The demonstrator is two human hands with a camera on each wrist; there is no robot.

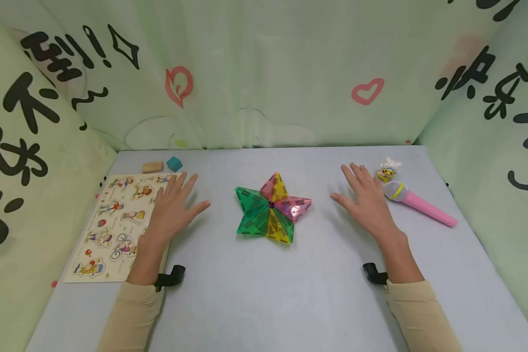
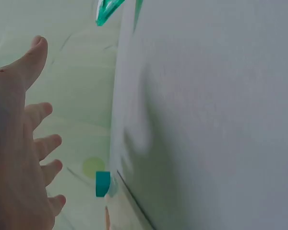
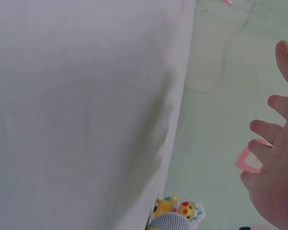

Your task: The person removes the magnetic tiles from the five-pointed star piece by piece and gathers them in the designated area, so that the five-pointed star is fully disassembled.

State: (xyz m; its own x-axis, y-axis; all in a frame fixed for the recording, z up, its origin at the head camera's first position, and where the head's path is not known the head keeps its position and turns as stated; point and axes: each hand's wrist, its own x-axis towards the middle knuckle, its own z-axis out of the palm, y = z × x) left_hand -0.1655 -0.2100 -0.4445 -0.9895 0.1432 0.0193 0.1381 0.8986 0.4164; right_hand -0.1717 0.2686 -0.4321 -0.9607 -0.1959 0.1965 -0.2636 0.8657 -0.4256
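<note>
A star of translucent magnetic tiles point(image 1: 252, 215) in green, pink and yellow lies mid-table in the head view, between my hands and apart from both. My left hand point(image 1: 169, 210) hovers with spread fingers over the right edge of a picture board point(image 1: 99, 239) printed with cartoon figures. On the other side, my right hand point(image 1: 369, 203) is held above the table, fingers extended, near the head of a pink toy microphone point(image 1: 427, 208). Neither hand holds anything. Both wrist views show the fingers apart, with hand shadows on the tabletop.
Behind the board sit a tan wooden block point(image 1: 152, 167) and a teal block point(image 1: 174, 164). A small yellow-and-white figurine point(image 1: 389, 169) stands behind the microphone. Pale green curtains point(image 1: 268, 73) with lettering enclose the white table point(image 1: 264, 303) at the back and sides.
</note>
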